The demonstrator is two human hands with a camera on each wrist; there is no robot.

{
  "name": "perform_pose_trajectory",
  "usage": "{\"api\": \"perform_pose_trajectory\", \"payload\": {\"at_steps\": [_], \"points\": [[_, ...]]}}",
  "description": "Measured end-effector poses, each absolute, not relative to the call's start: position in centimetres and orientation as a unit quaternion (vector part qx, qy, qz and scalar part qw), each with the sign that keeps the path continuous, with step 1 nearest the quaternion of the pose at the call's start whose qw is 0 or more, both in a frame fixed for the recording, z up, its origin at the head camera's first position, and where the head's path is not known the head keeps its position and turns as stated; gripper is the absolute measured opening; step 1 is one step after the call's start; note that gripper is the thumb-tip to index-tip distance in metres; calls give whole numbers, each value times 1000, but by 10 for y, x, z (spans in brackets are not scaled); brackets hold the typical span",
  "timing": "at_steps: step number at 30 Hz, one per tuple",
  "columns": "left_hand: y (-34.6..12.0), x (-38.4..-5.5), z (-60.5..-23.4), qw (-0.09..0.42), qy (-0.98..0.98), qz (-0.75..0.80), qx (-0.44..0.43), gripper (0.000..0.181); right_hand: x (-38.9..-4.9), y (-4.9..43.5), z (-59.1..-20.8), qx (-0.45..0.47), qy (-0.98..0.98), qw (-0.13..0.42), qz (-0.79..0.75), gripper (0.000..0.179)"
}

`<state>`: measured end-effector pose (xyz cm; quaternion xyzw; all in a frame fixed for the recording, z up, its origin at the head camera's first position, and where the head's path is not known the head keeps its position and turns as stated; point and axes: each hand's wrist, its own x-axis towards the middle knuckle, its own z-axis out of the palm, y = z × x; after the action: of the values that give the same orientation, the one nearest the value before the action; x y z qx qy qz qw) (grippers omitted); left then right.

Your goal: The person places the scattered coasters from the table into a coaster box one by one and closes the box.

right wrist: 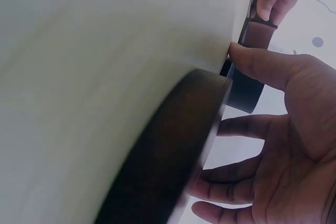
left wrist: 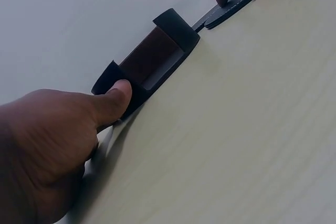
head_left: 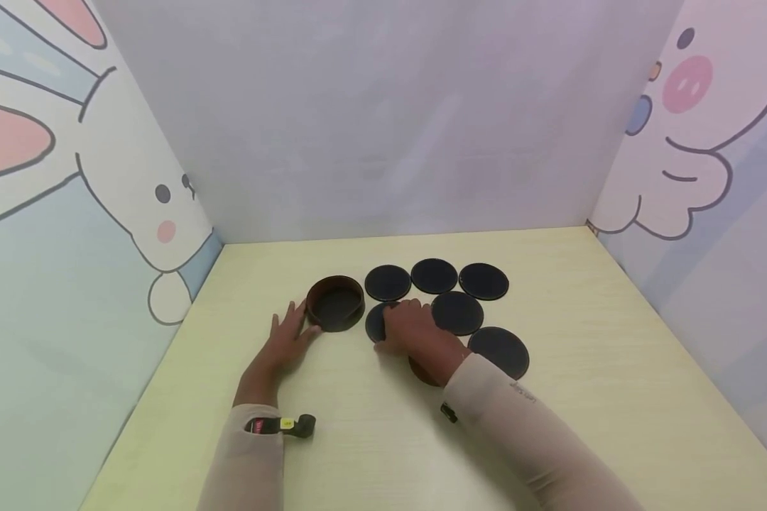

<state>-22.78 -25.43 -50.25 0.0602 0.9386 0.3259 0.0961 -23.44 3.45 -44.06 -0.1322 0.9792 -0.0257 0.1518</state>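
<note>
My left hand [head_left: 287, 342] grips the outer wall of a round, dark coaster holder [head_left: 320, 289], its thumb on the near side. A wide cutout in the holder's wall shows a brown lining in the left wrist view. To the right, my right hand [head_left: 412, 326] reaches over a flat, round black coaster [head_left: 375, 325] with a stitched edge [left wrist: 231, 13]. Its thumb is at the near edge and the fingers are across the top, pinching it. The hand covers much of this coaster.
More black coasters lie flat behind and to the right, among them one at the back [head_left: 434, 275] and one nearer [head_left: 498, 353]. A brown round piece with a thick side [right wrist: 163, 150] stands under my right wrist, partly hidden. Printed walls enclose the pale table [head_left: 351, 454].
</note>
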Motion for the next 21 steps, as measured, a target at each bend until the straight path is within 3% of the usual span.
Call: {"api": "perform_pose_trajectory", "payload": {"at_steps": [13, 21], "points": [[-255, -227, -503, 102, 940, 323, 41, 85, -240, 29, -442, -110, 982, 150, -35, 88], [-255, -227, -502, 102, 940, 322, 46, 81, -242, 31, -444, -129, 985, 114, -16, 83]]}}
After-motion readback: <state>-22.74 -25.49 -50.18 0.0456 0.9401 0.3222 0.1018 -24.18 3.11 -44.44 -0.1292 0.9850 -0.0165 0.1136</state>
